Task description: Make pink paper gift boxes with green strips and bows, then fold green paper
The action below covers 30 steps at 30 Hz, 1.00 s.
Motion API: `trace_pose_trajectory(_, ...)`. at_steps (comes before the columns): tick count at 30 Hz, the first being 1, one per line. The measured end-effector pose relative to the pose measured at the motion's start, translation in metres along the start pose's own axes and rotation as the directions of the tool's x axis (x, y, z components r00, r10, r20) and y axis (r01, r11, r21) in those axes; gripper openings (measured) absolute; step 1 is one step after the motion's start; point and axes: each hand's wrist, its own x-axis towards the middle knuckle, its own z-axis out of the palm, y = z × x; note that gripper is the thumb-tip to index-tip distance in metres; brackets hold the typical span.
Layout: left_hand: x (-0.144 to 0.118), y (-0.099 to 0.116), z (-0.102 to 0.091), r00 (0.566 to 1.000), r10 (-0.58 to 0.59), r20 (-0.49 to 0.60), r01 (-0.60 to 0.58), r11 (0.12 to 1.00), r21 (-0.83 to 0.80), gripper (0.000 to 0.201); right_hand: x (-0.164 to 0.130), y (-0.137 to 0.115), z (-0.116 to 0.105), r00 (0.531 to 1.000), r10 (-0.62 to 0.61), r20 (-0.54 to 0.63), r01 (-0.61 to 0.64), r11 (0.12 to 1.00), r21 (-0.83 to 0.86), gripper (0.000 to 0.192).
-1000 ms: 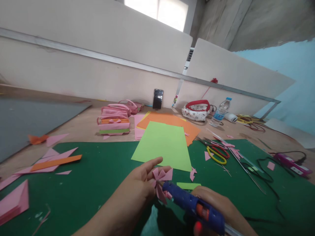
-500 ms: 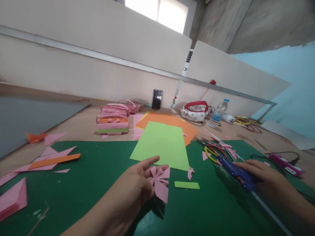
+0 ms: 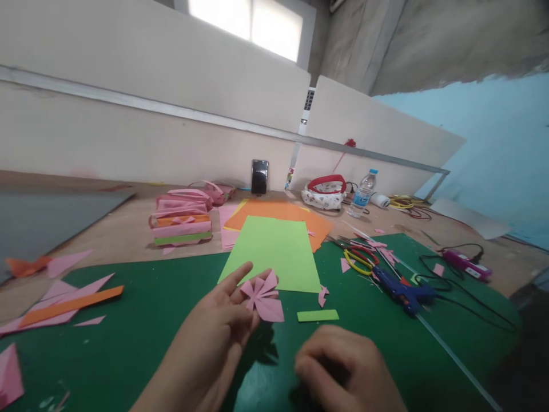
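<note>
My left hand (image 3: 221, 320) holds a pink paper bow (image 3: 261, 296) by its middle, palm turned up, with the bow's cut loops and tails fanning out over the fingers. To its right, my right hand (image 3: 343, 366) hovers low over the green mat (image 3: 150, 343), its fingers curled in and nothing visible in them. A blue glue gun (image 3: 401, 290) with a long clear glue stick lies on the mat, apart from both hands. A small green paper strip (image 3: 318, 316) lies just beyond my right hand, and a light green sheet (image 3: 274, 252) lies behind the bow.
Scissors (image 3: 360, 260) with yellow and red handles lie by the glue gun. Pink paper bags (image 3: 182, 214), orange sheets (image 3: 319, 226), a phone (image 3: 259, 177), a pouch (image 3: 325, 197) and a water bottle (image 3: 362, 194) stand behind. Pink scraps (image 3: 64, 297) and a purple power strip (image 3: 466, 264) flank the mat.
My right hand has let go of the glue gun, now lying on the mat, and moved left, near the bow. The bow has turned slightly in my left hand. The view has shifted right.
</note>
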Motion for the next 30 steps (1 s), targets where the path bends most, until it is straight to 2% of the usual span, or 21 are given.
trace_pose_trajectory(2, -0.001, -0.001, 0.001, 1.000, 0.009, -0.021, -0.009, 1.000, -0.004, 0.078, 0.015, -0.005, 0.019, 0.981, 0.170, -0.089, -0.161, 0.982, 0.102, 0.016)
trace_pose_trajectory(3, -0.002, -0.002, 0.001, 1.000, 0.013, -0.023, -0.013, 1.000, -0.001, 0.077, 0.020, -0.006, 0.025, 0.968, 0.218, -0.126, -0.200, 0.969, 0.143, 0.016)
trace_pose_trajectory(5, -0.003, -0.003, 0.002, 0.999, 0.028, -0.018, -0.028, 1.000, -0.012, 0.079, 0.026, -0.007, 0.032, 0.953, 0.223, -0.205, -0.186, 0.965, 0.185, 0.014)
trace_pose_trajectory(8, -0.004, -0.003, 0.003, 0.999, 0.044, -0.026, -0.045, 0.998, -0.054, 0.079, 0.026, -0.006, 0.040, 0.937, 0.052, -0.345, -0.020, 0.995, 0.096, 0.009)
trace_pose_trajectory(10, -0.005, -0.004, 0.003, 0.998, 0.052, -0.025, -0.054, 0.997, -0.051, 0.077, 0.022, -0.004, 0.043, 0.916, -0.081, -0.394, 0.092, 0.996, 0.009, 0.006)
trace_pose_trajectory(14, -0.006, -0.007, 0.004, 0.999, 0.042, -0.009, -0.043, 0.998, -0.037, 0.082, 0.020, -0.003, 0.041, 0.863, -0.267, -0.428, 0.261, 0.963, -0.072, 0.014)
trace_pose_trajectory(17, -0.009, -0.008, 0.005, 0.999, 0.037, 0.012, -0.037, 0.999, -0.008, 0.081, 0.024, -0.004, 0.036, 0.844, -0.324, -0.427, 0.318, 0.944, -0.089, 0.019)
trace_pose_trajectory(19, -0.010, -0.007, 0.005, 0.999, 0.027, 0.026, -0.027, 1.000, 0.004, 0.079, 0.028, -0.006, 0.032, 0.858, -0.311, -0.409, 0.321, 0.946, -0.047, 0.017)
trace_pose_trajectory(22, -0.011, -0.005, 0.005, 0.999, 0.009, 0.053, -0.009, 1.000, -0.002, 0.076, 0.031, -0.008, 0.027, 0.902, -0.238, -0.359, 0.277, 0.959, 0.062, 0.014)
trace_pose_trajectory(27, -0.011, -0.006, 0.003, 0.996, 0.001, 0.084, 0.001, 1.000, -0.029, 0.069, 0.032, -0.011, 0.022, 0.977, -0.068, -0.202, 0.111, 0.972, 0.209, 0.013)
trace_pose_trajectory(30, -0.010, -0.009, 0.002, 0.995, -0.001, 0.096, 0.003, 1.000, -0.024, 0.070, 0.032, -0.014, 0.022, 0.985, 0.037, -0.169, 0.004, 0.972, 0.236, 0.012)
